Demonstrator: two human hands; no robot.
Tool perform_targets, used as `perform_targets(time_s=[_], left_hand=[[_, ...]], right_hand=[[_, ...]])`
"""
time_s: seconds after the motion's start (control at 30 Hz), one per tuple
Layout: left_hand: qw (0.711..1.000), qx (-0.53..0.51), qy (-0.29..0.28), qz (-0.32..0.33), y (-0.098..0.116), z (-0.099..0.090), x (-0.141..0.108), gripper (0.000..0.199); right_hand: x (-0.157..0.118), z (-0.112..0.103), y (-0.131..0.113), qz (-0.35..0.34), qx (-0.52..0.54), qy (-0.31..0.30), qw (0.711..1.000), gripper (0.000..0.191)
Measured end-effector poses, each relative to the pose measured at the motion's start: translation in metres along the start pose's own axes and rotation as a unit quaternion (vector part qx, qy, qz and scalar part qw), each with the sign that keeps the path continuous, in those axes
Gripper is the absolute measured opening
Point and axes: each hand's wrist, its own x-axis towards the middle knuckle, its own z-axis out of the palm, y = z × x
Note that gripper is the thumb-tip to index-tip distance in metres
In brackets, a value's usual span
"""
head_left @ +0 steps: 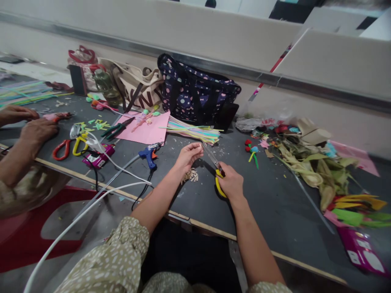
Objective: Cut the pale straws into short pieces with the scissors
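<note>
Your right hand (231, 184) is closed around the yellow handles of a pair of scissors (215, 171), gripping them just above the dark table (269, 203). The scissors' long axis runs from the handles, near you and to the right, up and away to the left, so the blades point toward the far left and end just beside your left hand (189, 155). That hand has its fingers drawn together near the blade tips, pinching something too small to make out.

Just below the left hand, on the table, lies a small heap of pale cut pieces (191, 176). To the left of it lies a blue glue gun (148, 154), its cord trailing off the near edge. Beyond your hands, a bundle of coloured straws (195, 132) lies with its long axis left to right, next to a pink sheet (146, 128) and in front of a dark dotted bag (195, 91). To the right, well apart, dried leaves (311, 167) spread across the table. At the far left, another person's hands (29, 126) rest on the table near red and yellow scissors (70, 146).
</note>
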Motion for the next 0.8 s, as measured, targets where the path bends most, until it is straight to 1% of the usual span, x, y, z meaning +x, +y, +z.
perform_targets(time_s=[0.33,0.57,0.8], left_hand=[[1.000,-0.019,0.010,0.013,0.0021,0.0002,0.0008,0.033],[0.999,-0.026,-0.003,0.020,0.0010,-0.0003,0.0021,0.033],[0.999,-0.010,-0.012,0.036,-0.0021,-0.0023,0.0034,0.035]], right_hand=[[0.0001,0.0013,0.0008,0.035,0.013,-0.006,0.999,0.030],[-0.0010,0.0026,0.0014,0.008,0.016,-0.012,1.000,0.033],[-0.0014,0.0020,0.0019,-0.007,0.008,-0.027,1.000,0.030]])
